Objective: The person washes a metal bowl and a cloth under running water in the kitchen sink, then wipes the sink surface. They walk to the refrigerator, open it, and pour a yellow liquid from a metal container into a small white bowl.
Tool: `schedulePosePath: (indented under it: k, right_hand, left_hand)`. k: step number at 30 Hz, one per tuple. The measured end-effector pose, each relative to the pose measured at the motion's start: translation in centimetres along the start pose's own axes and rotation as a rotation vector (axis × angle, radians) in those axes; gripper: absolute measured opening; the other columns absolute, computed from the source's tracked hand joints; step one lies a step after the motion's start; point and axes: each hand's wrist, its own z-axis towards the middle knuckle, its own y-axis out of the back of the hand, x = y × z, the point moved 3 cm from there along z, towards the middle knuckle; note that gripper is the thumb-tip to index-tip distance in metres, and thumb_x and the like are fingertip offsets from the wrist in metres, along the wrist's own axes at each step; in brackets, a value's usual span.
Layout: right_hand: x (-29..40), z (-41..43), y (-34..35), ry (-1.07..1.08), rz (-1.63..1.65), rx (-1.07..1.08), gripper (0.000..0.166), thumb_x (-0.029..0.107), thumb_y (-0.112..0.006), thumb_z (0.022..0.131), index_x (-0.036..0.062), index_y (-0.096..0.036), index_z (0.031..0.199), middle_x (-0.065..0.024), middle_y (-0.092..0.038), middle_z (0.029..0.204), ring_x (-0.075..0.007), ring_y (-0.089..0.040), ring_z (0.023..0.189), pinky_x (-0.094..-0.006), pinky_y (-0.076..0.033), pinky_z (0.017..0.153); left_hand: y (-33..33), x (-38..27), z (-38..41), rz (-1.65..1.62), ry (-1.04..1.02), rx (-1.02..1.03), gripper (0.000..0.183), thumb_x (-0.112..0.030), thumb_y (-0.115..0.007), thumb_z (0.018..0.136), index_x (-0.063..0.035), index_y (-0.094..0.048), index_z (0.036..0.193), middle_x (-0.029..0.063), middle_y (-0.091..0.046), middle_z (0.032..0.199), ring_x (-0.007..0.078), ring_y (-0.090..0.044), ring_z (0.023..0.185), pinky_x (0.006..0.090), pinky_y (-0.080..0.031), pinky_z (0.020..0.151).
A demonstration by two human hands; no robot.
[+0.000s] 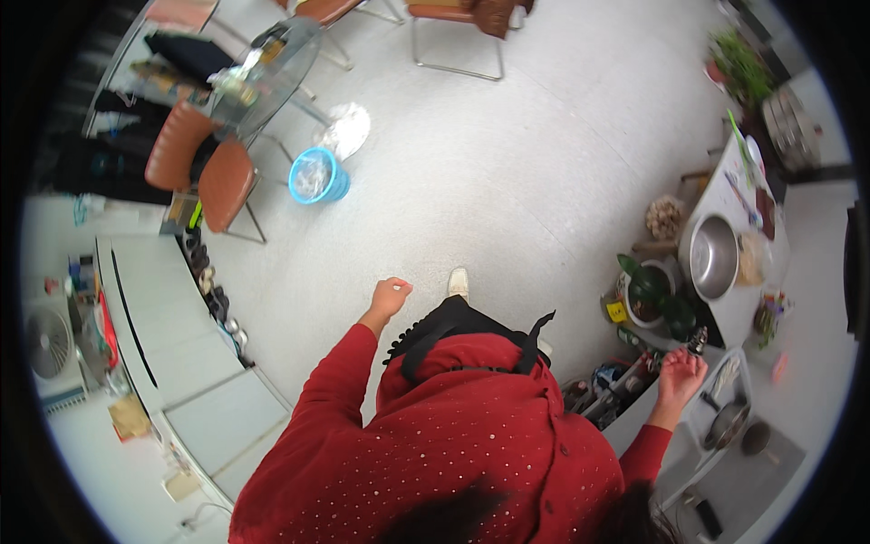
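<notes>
My left hand hangs over the pale floor in front of me, fingers curled, with nothing visible in it. At the right, my right hand is raised beside the counter, its fingers partly bent; a small dark, shiny object shows at its fingertips, and I cannot tell whether the hand holds it. Dark green squashes or gourds lie in and over a white bucket just beyond that hand. A steel bowl stands on the white table.
A blue waste basket stands on the floor near a glass table and brown chairs. A low white cabinet with shoes alongside is at the left. Pans lie by the sink at the lower right.
</notes>
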Motion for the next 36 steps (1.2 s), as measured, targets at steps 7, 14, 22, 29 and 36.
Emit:
schedulePosePath:
  k: [7,14,22,29,36]
  right_hand:
    - [-28.5,11.0,-24.5,-0.536,-0.329,0.236,0.022,0.024,-0.05,0.083,0.0037,-0.057,0.082,-0.0101,-0.062,0.076,-0.0206,-0.056,0.07,-0.0307,-0.045,0.064]
    - [-55.0,12.5,-40.9,-0.916,-0.714,0.479,0.017,0.023,-0.054,0.081,0.0059,-0.057,0.08,-0.0072,-0.062,0.074,-0.0166,-0.056,0.067,-0.0286,-0.045,0.061]
    - [-78.5,10.8,-46.5,-1.198,-0.954,0.48,0.013,0.022,-0.055,0.08,0.009,-0.054,0.081,-0.0059,-0.06,0.074,-0.0167,-0.055,0.066,-0.0291,-0.046,0.06]
    - [-94.7,10.1,-47.3,-1.244,-1.179,0.523,0.014,0.023,-0.056,0.081,0.0097,-0.054,0.085,-0.0035,-0.058,0.075,-0.0131,-0.051,0.066,-0.0274,-0.044,0.06]
    - [-104.7,8.9,-45.2,-1.089,-1.333,0.537,0.016,0.023,-0.059,0.081,0.0119,-0.054,0.091,-0.0013,-0.06,0.078,-0.0096,-0.05,0.067,-0.0245,-0.042,0.059]
  left_hand:
    - [14.2,16.2,0.3,-0.301,0.202,-0.554,0.024,-0.023,-0.063,0.08,-0.0016,-0.067,0.089,0.0086,-0.065,0.074,0.0157,-0.059,0.057,0.031,-0.046,0.054]
    - [14.7,20.6,-6.1,-0.74,0.652,-0.595,0.023,-0.022,-0.061,0.081,0.0,-0.063,0.089,0.0046,-0.058,0.068,0.0127,-0.055,0.057,0.0282,-0.048,0.052]
    - [16.9,19.6,-3.2,-0.92,0.96,-0.532,0.024,-0.021,-0.059,0.082,-0.0009,-0.061,0.095,0.0052,-0.06,0.082,0.0136,-0.058,0.071,0.0284,-0.051,0.057]
    - [23.2,21.6,10.6,-0.644,0.686,-0.64,0.022,-0.02,-0.061,0.081,0.0008,-0.067,0.086,0.0178,-0.064,0.096,0.0323,-0.056,0.098,0.0371,-0.043,0.087]
    - [29.9,24.8,24.7,-0.641,0.54,-0.492,0.027,-0.025,-0.058,0.086,-0.0013,-0.068,0.091,0.0115,-0.065,0.088,0.0188,-0.06,0.081,0.0305,-0.047,0.072]
